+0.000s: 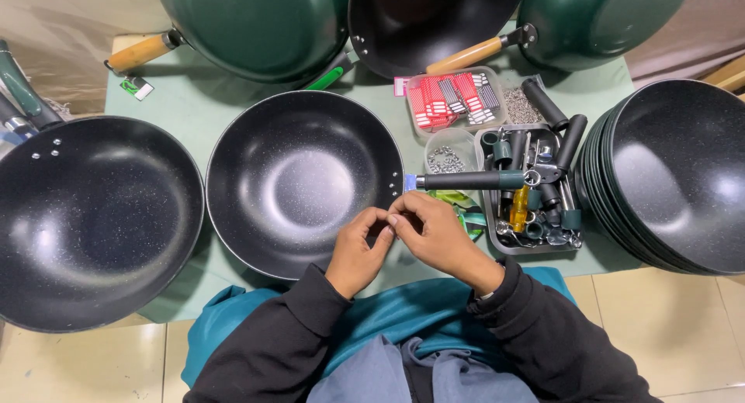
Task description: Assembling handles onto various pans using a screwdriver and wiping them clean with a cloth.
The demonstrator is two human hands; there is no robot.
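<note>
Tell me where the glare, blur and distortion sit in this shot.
Head view: soft white glare pools in the middle pan, the left pan and the stacked pans; wide-angle lens bends the edges; both the left hand and the right hand look sharp, without motion blur.

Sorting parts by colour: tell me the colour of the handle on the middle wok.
Dark green, on the speckled black middle wok's handle; head view.

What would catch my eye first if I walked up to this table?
Probably the black speckled wok in the middle, its dark handle pointing right. Just below its rim, the left hand and right hand meet fingertip to fingertip. A stack of woks fills the right edge.
</note>
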